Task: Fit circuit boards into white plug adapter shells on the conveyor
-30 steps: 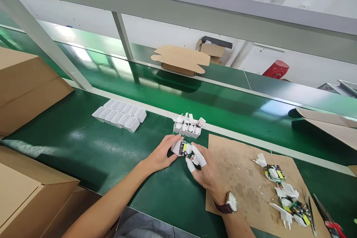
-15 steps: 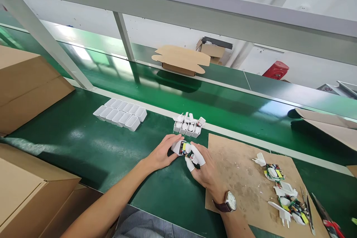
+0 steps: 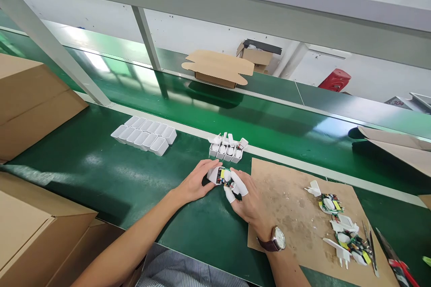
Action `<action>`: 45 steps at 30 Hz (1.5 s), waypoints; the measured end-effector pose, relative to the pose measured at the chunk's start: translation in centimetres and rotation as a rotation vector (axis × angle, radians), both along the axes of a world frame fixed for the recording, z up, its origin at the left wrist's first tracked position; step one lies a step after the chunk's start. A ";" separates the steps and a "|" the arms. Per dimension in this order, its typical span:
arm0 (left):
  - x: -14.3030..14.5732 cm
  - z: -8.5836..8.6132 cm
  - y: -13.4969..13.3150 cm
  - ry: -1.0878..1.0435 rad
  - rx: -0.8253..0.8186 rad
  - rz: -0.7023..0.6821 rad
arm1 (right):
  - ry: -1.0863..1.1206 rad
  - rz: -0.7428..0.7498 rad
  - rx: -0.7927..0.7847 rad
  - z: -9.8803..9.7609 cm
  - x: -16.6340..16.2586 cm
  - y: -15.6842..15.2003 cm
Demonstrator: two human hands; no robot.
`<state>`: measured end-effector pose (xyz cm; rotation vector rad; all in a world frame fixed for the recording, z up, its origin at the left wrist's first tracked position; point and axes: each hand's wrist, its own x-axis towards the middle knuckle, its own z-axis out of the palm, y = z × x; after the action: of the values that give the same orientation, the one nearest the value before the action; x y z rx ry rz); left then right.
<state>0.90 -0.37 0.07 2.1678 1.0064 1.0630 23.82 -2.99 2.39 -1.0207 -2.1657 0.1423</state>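
Observation:
My left hand [image 3: 199,181] is closed around a white plastic housing [image 3: 213,175], its open end turned to the right. A small circuit board [image 3: 225,176] with a yellow-wrapped part and a white round piece sits partly in that opening. The thumb and finger of my right hand [image 3: 245,195], both in white finger cots, pinch the board's right end. Just beyond my hands stands a row of several filled white housings [image 3: 226,152] with plug caps on top. To the left, two rows of open white housings [image 3: 143,134] stand on the green table [image 3: 141,175].
A stained cardboard sheet [image 3: 283,206] on the right carries loose circuit boards [image 3: 332,206] with plug caps and tweezers [image 3: 373,253]. Red-handled pliers [image 3: 399,267] lie beside it. Cardboard boxes [image 3: 40,215] take up the left side. A metal frame [image 3: 215,6] crosses above.
The circuit board appears slightly deeper in the white housing, with my hands a little closer together. The whole view has shifted a little; the other things stay in place.

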 end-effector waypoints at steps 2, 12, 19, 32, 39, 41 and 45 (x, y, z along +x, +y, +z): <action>0.0 0.0 0.0 0.001 -0.002 0.000 | 0.011 0.001 0.002 0.0 0.0 0.0; 0.7 -0.3 -0.2 -0.062 -0.019 -0.031 | -0.049 0.026 0.039 -0.1 0.0 0.0; 1.0 -0.3 -0.5 -0.025 -0.057 -0.066 | 0.075 0.038 -0.054 -0.3 0.5 0.0; 0.0 -0.2 -0.3 -0.293 -0.396 -0.026 | 0.074 0.198 -0.250 -1.1 -0.2 2.4; 0.0 0.9 -0.8 -0.210 -0.453 0.031 | 0.111 0.161 -0.299 -1.5 -0.5 2.1; 0.1 0.9 -0.8 -0.221 -0.438 0.016 | 0.143 0.151 -0.293 -1.3 -0.7 1.8; 0.4 0.5 -0.9 -0.241 -0.374 0.009 | 0.185 0.136 -0.280 -1.1 -1.1 1.3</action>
<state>1.25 -1.30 0.60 1.6952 1.0101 1.0177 22.73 -1.66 1.29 -0.9686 -2.0817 0.5956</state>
